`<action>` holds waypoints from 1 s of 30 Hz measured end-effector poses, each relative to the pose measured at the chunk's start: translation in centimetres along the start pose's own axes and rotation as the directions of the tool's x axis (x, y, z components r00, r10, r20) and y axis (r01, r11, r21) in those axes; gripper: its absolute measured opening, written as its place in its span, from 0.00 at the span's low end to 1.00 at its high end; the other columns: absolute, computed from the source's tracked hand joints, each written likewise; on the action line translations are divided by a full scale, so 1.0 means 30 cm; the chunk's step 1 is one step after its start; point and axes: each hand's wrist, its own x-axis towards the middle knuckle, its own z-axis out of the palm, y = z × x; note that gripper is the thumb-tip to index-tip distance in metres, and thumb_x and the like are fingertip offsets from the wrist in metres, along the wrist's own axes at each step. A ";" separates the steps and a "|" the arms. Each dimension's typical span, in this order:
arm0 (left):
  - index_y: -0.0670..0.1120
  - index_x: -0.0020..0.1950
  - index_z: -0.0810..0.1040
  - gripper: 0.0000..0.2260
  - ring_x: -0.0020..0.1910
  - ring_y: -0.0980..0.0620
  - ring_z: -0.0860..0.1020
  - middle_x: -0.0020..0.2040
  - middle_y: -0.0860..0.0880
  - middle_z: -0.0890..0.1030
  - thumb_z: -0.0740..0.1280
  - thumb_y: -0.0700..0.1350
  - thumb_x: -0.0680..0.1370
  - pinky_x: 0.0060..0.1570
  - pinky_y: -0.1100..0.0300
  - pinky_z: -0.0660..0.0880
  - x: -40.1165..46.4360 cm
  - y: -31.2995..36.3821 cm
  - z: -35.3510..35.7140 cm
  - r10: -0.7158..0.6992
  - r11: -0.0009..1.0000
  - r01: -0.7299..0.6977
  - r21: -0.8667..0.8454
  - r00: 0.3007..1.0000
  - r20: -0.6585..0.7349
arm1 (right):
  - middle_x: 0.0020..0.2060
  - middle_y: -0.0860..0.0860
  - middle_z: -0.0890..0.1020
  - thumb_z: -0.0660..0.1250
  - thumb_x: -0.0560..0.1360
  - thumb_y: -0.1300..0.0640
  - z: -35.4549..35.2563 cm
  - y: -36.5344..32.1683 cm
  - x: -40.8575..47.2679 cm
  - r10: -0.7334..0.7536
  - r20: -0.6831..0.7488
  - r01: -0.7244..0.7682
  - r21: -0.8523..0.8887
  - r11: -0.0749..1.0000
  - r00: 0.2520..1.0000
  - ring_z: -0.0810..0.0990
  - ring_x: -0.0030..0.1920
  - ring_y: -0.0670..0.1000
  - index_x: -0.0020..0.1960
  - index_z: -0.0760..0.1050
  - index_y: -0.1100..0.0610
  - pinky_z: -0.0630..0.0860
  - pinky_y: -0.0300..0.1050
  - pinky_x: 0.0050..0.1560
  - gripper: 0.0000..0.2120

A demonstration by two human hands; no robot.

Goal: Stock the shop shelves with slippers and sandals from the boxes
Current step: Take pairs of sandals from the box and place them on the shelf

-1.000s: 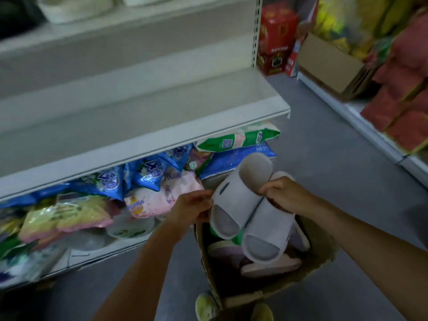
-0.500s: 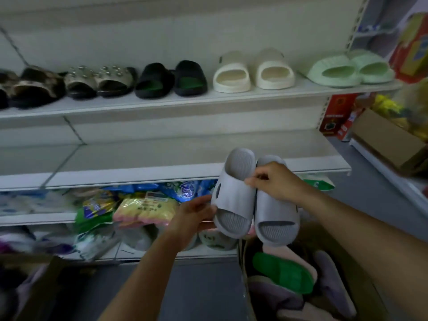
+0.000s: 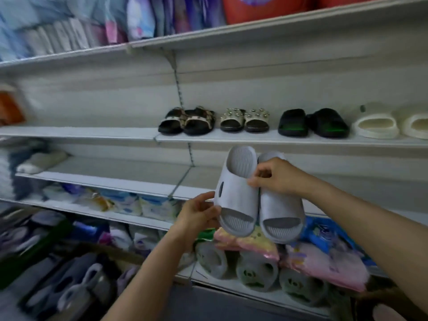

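Note:
Two pale grey slide slippers hang side by side in front of the shelves, toes down. My left hand [image 3: 199,213] pinches the toe edge of the left slipper [image 3: 237,193]. My right hand [image 3: 276,177] grips the right slipper [image 3: 281,216] near its strap, fingers curled over both slippers' inner edges. Behind them runs a white shelf [image 3: 111,179], bare apart from a pale slipper [image 3: 41,162] at its left end. The shelf above [image 3: 231,138] carries pairs in a row: patterned brown sandals [image 3: 186,121], studded sandals [image 3: 244,120], black slides [image 3: 313,122] and cream slides [image 3: 375,125].
A cardboard box [image 3: 69,288] of grey and lilac slippers stands at the lower left. Packaged goods [image 3: 324,258] and grey rolls [image 3: 256,269] fill the lowest shelves. Folded packs [image 3: 129,17] line the top shelf. Another box corner [image 3: 391,304] shows at the lower right.
I have lifted the grey pair from the box up toward the shelves, and my view has swung up and left. Both hands keep hold of the slippers.

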 end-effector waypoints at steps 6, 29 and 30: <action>0.52 0.74 0.61 0.34 0.61 0.56 0.73 0.66 0.54 0.66 0.73 0.43 0.73 0.51 0.61 0.78 0.029 0.110 -0.303 0.307 0.761 -0.203 0.617 0.949 -0.067 | 0.34 0.41 0.81 0.71 0.71 0.45 0.098 -0.251 0.234 -0.125 0.064 0.128 -0.046 0.991 0.990 0.77 0.35 0.37 0.40 0.80 0.49 0.70 0.32 0.36 0.08; 0.52 0.73 0.64 0.42 0.68 0.52 0.64 0.71 0.54 0.64 0.80 0.49 0.62 0.65 0.51 0.71 0.533 0.491 -0.975 0.460 0.214 -0.341 0.916 0.862 0.213 | 0.34 0.39 0.78 0.69 0.70 0.48 0.249 -0.628 1.056 -0.287 0.131 0.303 -0.132 0.944 0.949 0.76 0.35 0.32 0.42 0.80 0.46 0.68 0.26 0.31 0.04; 0.51 0.72 0.64 0.42 0.68 0.52 0.65 0.70 0.53 0.64 0.80 0.48 0.62 0.64 0.51 0.72 0.560 0.501 -1.016 0.456 0.226 -0.353 0.908 0.862 0.221 | 0.35 0.38 0.77 0.68 0.70 0.51 0.261 -0.648 1.091 -0.287 0.141 0.306 -0.142 0.941 0.948 0.75 0.34 0.31 0.43 0.80 0.45 0.67 0.25 0.30 0.03</action>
